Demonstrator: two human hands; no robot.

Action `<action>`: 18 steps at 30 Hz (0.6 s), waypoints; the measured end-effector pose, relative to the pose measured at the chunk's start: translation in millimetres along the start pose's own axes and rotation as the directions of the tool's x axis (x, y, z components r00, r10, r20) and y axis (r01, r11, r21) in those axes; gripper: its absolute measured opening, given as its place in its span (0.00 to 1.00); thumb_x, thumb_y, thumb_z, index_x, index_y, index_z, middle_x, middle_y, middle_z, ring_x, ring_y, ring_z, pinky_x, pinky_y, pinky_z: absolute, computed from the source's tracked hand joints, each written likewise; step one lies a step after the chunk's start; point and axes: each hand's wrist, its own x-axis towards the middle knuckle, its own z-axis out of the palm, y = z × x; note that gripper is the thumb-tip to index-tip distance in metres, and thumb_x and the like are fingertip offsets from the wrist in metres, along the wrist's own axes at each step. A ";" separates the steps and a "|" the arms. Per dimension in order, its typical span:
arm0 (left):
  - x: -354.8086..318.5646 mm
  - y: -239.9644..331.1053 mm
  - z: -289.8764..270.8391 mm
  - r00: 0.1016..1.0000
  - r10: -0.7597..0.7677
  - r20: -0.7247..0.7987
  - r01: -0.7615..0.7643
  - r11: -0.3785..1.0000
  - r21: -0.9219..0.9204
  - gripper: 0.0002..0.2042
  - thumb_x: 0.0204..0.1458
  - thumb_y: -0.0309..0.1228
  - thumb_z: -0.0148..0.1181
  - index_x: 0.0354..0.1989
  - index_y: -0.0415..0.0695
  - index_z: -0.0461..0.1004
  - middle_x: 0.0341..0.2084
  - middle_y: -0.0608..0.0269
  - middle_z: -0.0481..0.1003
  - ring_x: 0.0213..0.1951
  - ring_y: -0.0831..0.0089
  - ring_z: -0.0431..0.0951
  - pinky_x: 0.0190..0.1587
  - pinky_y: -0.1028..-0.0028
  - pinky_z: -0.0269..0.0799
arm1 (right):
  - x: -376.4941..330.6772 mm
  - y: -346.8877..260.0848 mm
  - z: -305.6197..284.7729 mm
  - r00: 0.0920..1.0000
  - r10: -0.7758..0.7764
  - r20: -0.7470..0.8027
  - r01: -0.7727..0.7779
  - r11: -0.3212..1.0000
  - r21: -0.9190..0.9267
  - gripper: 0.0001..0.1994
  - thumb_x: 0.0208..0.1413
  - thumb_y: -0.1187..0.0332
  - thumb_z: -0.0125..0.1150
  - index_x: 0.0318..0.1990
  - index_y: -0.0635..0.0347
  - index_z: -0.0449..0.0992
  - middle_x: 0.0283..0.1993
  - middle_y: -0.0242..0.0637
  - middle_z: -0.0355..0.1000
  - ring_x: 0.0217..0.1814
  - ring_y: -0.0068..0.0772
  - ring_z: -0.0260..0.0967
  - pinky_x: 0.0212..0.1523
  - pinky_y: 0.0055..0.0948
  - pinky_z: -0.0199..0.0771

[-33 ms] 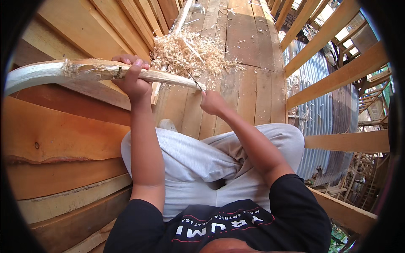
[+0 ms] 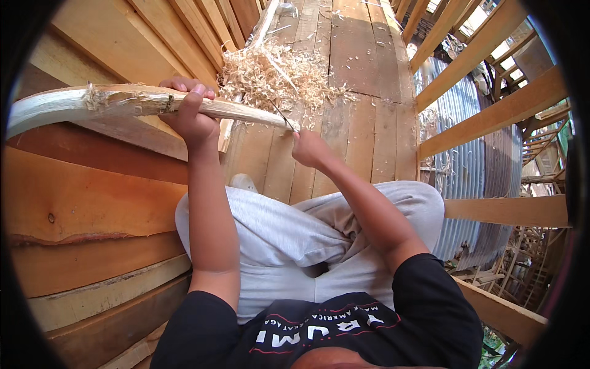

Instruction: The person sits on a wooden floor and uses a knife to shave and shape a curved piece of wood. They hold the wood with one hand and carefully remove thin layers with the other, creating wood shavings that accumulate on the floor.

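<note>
A long pale wooden pole (image 2: 132, 101), stripped of bark and curving in the fisheye picture, runs from the far left to the middle. My left hand (image 2: 193, 117) is closed around it, thumb on top. At the pole's right end my right hand (image 2: 310, 149) is closed on a knife. Its thin dark blade (image 2: 282, 114) slants up and left across the pole near the tip; the handle is hidden in my fist. Both arms reach forward over my crossed legs in light grey trousers (image 2: 276, 227).
A heap of curled wood shavings (image 2: 276, 77) lies just beyond the pole on the plank floor (image 2: 362, 135). Stacked boards (image 2: 92, 190) line the left side. A slatted wooden railing (image 2: 491, 117) closes the right, with corrugated metal sheets (image 2: 458, 178) beyond it.
</note>
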 end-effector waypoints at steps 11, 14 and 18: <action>10.7 -11.3 25.2 0.990 -0.009 0.143 -0.005 0.995 0.095 0.12 0.37 0.24 0.54 0.32 0.46 0.60 0.19 0.65 0.61 0.21 0.71 0.66 0.30 0.69 0.66 | 36.8 12.3 -9.4 0.967 0.163 0.198 -0.134 0.979 -0.155 0.16 0.58 0.68 0.46 0.37 0.75 0.76 0.38 0.64 0.73 0.44 0.62 0.72 0.46 0.49 0.72; 17.4 -9.2 16.6 0.996 0.003 0.092 -0.013 0.994 0.106 0.11 0.37 0.25 0.54 0.31 0.46 0.61 0.19 0.65 0.62 0.21 0.71 0.65 0.30 0.68 0.66 | -3.0 -32.7 -31.8 0.978 0.154 0.144 -0.142 0.986 -0.088 0.18 0.60 0.66 0.45 0.35 0.78 0.74 0.36 0.66 0.73 0.43 0.64 0.72 0.46 0.50 0.71; 21.6 -10.2 7.3 0.999 -0.031 0.032 0.028 0.996 0.085 0.10 0.38 0.25 0.53 0.30 0.48 0.62 0.19 0.66 0.62 0.20 0.72 0.64 0.29 0.68 0.65 | 8.5 -26.3 -15.3 0.993 0.101 0.054 -0.102 0.995 0.019 0.21 0.64 0.62 0.42 0.31 0.74 0.74 0.33 0.66 0.72 0.40 0.67 0.71 0.45 0.52 0.69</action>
